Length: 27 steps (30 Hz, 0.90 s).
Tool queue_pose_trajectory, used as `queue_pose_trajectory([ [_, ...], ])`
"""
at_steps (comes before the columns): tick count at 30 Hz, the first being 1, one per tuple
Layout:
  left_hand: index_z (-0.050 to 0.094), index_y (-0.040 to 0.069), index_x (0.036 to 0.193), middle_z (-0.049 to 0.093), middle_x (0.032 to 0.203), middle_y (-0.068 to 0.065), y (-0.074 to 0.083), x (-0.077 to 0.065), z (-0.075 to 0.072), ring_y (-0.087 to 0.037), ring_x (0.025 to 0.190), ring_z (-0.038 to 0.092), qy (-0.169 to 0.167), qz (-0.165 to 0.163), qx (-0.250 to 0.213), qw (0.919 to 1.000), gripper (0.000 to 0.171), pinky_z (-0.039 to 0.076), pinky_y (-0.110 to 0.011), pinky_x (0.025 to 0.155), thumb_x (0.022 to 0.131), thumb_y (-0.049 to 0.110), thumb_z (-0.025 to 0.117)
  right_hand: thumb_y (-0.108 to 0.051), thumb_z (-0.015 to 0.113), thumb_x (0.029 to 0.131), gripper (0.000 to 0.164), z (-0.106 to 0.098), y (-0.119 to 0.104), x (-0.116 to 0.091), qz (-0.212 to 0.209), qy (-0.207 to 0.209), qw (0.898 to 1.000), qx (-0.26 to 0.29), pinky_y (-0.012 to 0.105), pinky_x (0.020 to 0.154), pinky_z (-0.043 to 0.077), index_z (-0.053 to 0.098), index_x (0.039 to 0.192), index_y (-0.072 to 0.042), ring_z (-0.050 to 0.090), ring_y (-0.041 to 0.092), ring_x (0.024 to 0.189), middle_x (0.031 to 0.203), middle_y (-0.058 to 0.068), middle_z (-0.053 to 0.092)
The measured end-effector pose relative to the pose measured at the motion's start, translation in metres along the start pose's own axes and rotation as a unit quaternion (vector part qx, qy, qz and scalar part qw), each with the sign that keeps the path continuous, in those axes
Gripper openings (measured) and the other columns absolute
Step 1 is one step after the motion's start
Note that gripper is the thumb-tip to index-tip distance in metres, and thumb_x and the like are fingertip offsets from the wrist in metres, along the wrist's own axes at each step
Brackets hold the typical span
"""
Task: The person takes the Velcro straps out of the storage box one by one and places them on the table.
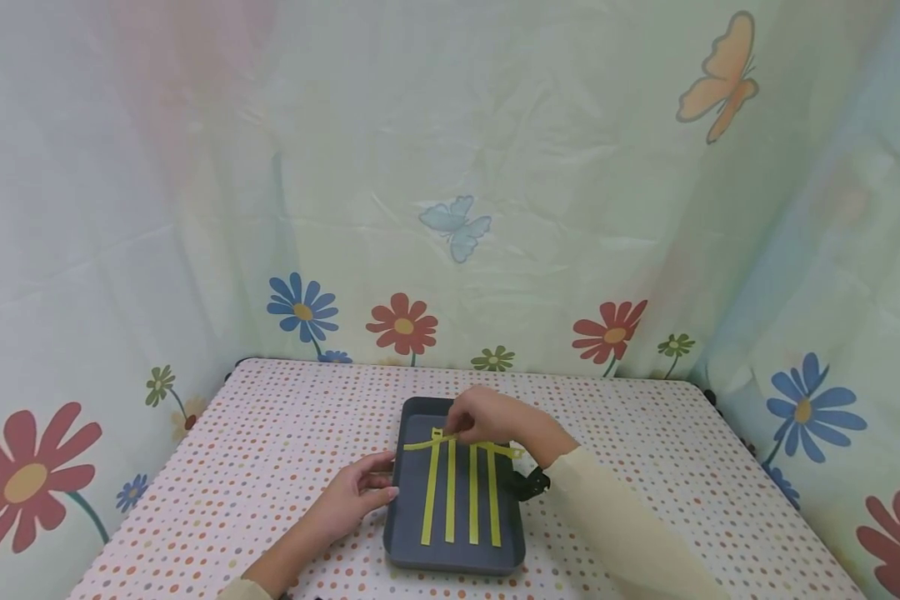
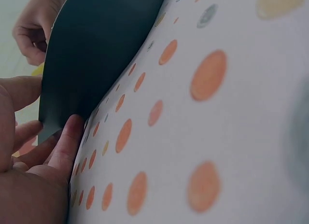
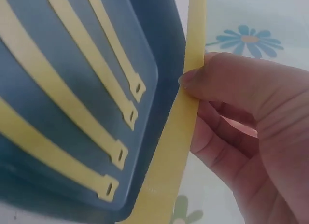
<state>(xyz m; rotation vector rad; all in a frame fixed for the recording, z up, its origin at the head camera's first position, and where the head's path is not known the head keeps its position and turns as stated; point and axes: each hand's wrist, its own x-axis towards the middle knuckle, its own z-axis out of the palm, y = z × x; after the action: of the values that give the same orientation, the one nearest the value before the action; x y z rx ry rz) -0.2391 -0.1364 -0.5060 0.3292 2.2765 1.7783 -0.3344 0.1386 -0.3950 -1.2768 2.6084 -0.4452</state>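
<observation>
A dark grey rectangular tray (image 1: 412, 521) lies on the table, with several flat yellow strips (image 1: 473, 500) side by side in it. In the right wrist view these strips have a slotted tab (image 3: 137, 89) at one end. My right hand (image 1: 487, 417) pinches another yellow strip (image 3: 181, 122) between thumb and fingers at the tray's far end. That strip runs crosswise above the others in the head view. My left hand (image 1: 354, 493) rests against the tray's left side. In the left wrist view its fingertips (image 2: 73, 125) touch the outer wall and rim.
The table has a white cover (image 1: 285, 433) with coloured dots. A curtain (image 1: 555, 208) printed with flowers and butterflies surrounds it at the back and sides. A black wrist device (image 1: 534, 483) on the right arm sits beside the tray's right edge.
</observation>
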Motion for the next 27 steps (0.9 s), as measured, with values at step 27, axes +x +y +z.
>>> queue_pose_trajectory([
  [27, 0.048, 0.010, 0.151, 0.054, 0.148, -0.018, 0.000, 0.000, -0.002, -0.021, 0.118, 0.063, -0.003, -0.001, -0.004, 1.0000, 0.065, 0.058, -0.026, 0.090, 0.094, 0.024, 0.075, -0.009, 0.078, 0.091, 0.022, 0.004, 0.046, -0.059, 0.114, 0.151, 0.974, 0.124, 0.028, 0.076, 0.060, 0.076, 0.110, -0.019, 0.069, 0.011, 0.085, 0.095, -0.006, 0.075],
])
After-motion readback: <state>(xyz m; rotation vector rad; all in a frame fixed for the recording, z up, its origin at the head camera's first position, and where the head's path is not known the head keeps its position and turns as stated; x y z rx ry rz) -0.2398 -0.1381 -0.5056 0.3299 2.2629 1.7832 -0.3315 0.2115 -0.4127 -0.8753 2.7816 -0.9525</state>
